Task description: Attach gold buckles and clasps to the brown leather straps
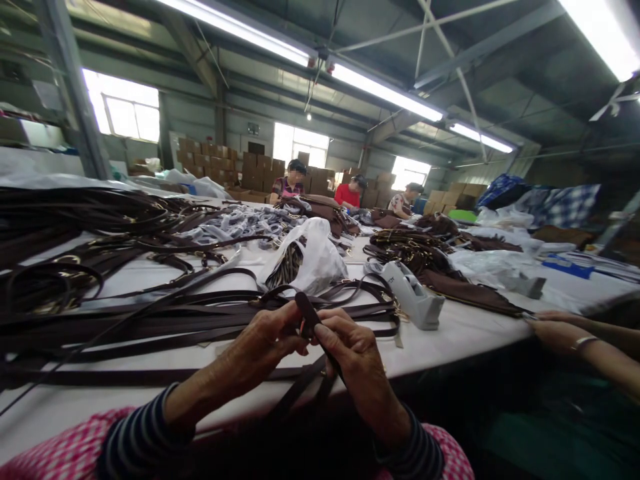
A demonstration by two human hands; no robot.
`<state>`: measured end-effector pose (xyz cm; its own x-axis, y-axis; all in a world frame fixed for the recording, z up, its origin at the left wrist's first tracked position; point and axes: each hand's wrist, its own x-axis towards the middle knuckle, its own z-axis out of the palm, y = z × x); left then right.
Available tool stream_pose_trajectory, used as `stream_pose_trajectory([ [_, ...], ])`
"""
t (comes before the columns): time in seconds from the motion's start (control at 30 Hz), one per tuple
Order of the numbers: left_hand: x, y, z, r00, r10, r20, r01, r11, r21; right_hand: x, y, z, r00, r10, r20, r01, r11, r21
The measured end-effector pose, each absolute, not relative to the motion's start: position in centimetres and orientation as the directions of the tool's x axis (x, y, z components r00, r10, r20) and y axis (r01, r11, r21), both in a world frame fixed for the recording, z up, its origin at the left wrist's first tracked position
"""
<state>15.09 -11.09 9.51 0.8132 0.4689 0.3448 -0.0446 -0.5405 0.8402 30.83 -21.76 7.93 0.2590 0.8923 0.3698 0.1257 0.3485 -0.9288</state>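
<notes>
Over the table's front edge, my left hand (273, 337) and my right hand (350, 340) meet around a dark brown strap (309, 312). Its rounded end points up between them. The fingers of my right hand pinch the strap, while the fingertips of my left hand close on it at a small metal part that is mostly hidden. The strap's lower part hangs below the hands. Behind and to the left, long brown straps (200, 317) lie across the white table (435, 350).
A grey tape dispenser (415, 300) stands right of my hands, beside a white plastic bag (320, 257). Brown bags with gold hardware (410, 250) are piled farther back. At the right edge a co-worker's hands (560, 330) hold a brown piece. Three people sit across the table.
</notes>
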Motion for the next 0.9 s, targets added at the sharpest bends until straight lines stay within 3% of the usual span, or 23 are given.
stream_pose_trajectory([
  [0.23, 14.8, -9.7, 10.7, 0.86, 0.427, 0.279, 0.052, -0.616, 0.786, 31.5, -21.5, 8.9, 0.249, 0.891, 0.379, 0.114, 0.362, -0.925],
  [0.33, 14.9, -9.5, 11.2, 0.805, 0.428, 0.411, 0.059, -0.747, 0.662, 31.7, -21.4, 9.0, 0.292, 0.893, 0.343, -0.006, 0.36, -0.933],
  [0.4, 15.2, -9.8, 11.4, 0.78, 0.411, 0.472, 0.011, -0.763, 0.646, 31.7, -21.3, 8.8, 0.348, 0.883, 0.315, -0.09, 0.366, -0.926],
  [0.6, 16.6, -11.0, 11.2, 0.782, 0.514, 0.351, -0.067, -0.491, 0.869, 31.9, -21.8, 9.1, 0.309, 0.913, 0.268, -0.158, 0.327, -0.932],
  [0.7, 16.7, -10.6, 10.9, 0.76, 0.592, 0.268, -0.131, -0.265, 0.955, 32.9, -22.8, 9.0, 0.298, 0.929, 0.221, -0.239, 0.297, -0.924],
  [0.8, 16.6, -10.0, 10.5, 0.741, 0.648, 0.176, -0.224, -0.009, 0.974, 34.0, -23.6, 8.0, 0.279, 0.949, 0.143, -0.341, 0.237, -0.91],
  [0.9, 16.6, -9.9, 10.3, 0.762, 0.636, 0.124, -0.262, 0.126, 0.957, 34.3, -24.0, 6.6, 0.181, 0.98, 0.078, -0.397, 0.145, -0.906],
])
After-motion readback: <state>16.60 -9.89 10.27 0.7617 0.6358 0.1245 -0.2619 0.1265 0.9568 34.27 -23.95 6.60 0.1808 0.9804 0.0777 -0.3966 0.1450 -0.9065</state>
